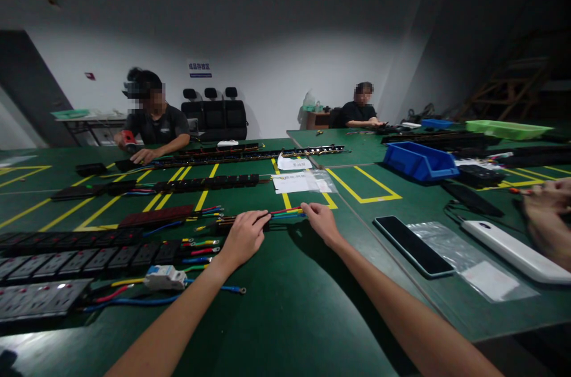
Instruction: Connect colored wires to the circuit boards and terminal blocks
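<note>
Both my arms reach forward over the green table (285, 305). My left hand (243, 237) lies closed on the end of a long black socket strip (225, 223), fingers curled over it where coloured wires leave it. My right hand (320, 221) pinches the red, blue and yellow-green wire bundle (288, 212) a little to the right of that strip end. The wires run between the two hands.
Several more socket strips with loose wires (66, 261) lie at the left, with a small circuit breaker (164, 277) near them. A phone (413, 245), plastic bag (473, 267) and white strip (513, 249) lie right. A blue bin (419, 161) stands beyond. Two seated people work at the far side; another person's hand (546, 213) enters at right.
</note>
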`<state>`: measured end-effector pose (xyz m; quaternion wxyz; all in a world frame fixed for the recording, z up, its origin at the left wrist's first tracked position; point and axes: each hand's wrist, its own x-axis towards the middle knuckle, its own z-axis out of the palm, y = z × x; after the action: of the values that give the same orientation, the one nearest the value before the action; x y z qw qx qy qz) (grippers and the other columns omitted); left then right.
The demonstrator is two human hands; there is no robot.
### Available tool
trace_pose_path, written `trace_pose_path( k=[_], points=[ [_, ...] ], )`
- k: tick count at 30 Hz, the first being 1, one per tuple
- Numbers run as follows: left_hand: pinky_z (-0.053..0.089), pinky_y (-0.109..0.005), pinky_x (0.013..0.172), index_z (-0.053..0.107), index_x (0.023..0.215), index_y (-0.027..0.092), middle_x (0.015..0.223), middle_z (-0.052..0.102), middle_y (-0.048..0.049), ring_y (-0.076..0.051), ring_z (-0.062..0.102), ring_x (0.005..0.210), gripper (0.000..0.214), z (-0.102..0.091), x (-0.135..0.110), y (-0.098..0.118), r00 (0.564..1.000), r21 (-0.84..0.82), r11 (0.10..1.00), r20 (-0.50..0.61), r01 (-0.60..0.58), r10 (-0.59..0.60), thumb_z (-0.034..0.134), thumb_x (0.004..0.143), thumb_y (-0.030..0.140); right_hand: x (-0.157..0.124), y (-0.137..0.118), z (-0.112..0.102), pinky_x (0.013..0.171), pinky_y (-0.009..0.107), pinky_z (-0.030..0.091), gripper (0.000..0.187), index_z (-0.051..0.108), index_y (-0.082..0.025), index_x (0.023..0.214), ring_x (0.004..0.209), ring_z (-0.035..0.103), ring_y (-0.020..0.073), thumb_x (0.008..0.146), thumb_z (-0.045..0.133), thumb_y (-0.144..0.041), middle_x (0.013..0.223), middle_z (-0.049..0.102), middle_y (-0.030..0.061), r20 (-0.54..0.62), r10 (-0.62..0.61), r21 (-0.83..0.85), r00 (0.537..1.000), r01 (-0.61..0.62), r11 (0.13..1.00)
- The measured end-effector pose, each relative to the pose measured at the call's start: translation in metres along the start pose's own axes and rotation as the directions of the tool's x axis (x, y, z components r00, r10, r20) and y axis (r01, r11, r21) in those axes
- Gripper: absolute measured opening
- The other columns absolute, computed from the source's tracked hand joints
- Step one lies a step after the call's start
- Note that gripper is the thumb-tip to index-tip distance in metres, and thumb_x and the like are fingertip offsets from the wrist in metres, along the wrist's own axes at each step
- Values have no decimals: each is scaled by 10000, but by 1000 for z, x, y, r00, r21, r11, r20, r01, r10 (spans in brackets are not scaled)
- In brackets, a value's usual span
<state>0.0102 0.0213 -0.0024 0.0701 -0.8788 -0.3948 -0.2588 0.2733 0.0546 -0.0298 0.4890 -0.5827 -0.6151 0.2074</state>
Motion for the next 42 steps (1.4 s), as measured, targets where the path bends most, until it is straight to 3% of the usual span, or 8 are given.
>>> trace_pose_path(
  k=[5, 11, 15, 19, 28, 42],
  points=[
    [437, -495, 1104, 565, 1380, 242, 1360, 612, -76, -239, 547, 1264, 504, -1, -1, 0, 1000, 2, 1000, 1, -2, 2, 528, 903, 81, -2, -6, -5, 584, 277, 306, 457, 591, -195, 630, 613, 492, 158, 883, 478, -558, 604, 536, 0, -43, -39, -99, 998, 35, 994],
    [438, -484, 1099, 567, 1373, 224, 1360, 611, -79, -236, 546, 1261, 500, 1, -1, -2, 1000, 6, 1000, -11, -17, 17, 544, 895, 78, 1, -1, -4, 594, 282, 354, 399, 644, -192, 712, 651, 526, 178, 882, 491, -519, 657, 577, 18, -57, -76, -81, 995, 71, 994],
    [445, -474, 1089, 576, 1361, 226, 1351, 616, -76, -239, 549, 1251, 502, 3, -1, -3, 999, 6, 999, -26, -31, 31, 556, 883, 71, 4, 2, -10, 627, 290, 397, 307, 658, -192, 754, 666, 545, 177, 885, 524, -435, 713, 588, 29, -46, -218, -145, 975, 210, 967],
    [450, -480, 1081, 580, 1357, 233, 1346, 619, -74, -242, 556, 1240, 503, 2, -1, -3, 999, 5, 999, -33, -35, 35, 553, 882, 68, 6, 4, -21, 661, 289, 425, 222, 686, -204, 870, 699, 577, 172, 906, 550, -376, 796, 614, 35, 70, -320, -230, 945, 327, 917],
    [450, -478, 1084, 586, 1351, 218, 1340, 622, -81, -238, 557, 1240, 491, 2, 0, -2, 999, 9, 999, -27, -31, 32, 559, 884, 69, 7, -3, -38, 701, 272, 444, 98, 666, -231, 971, 770, 612, 158, 920, 608, -292, 951, 655, 32, 177, -350, -319, 920, 390, 864],
    [445, -485, 1088, 599, 1336, 221, 1346, 625, -74, -240, 559, 1241, 515, 3, 1, -3, 999, 9, 1000, -20, -28, 28, 552, 859, 34, -1, -15, -38, 650, 258, 355, 199, 693, -243, 901, 896, 594, 168, 996, 533, -314, 974, 638, 34, 208, -335, -515, 919, 394, 761]
  ],
)
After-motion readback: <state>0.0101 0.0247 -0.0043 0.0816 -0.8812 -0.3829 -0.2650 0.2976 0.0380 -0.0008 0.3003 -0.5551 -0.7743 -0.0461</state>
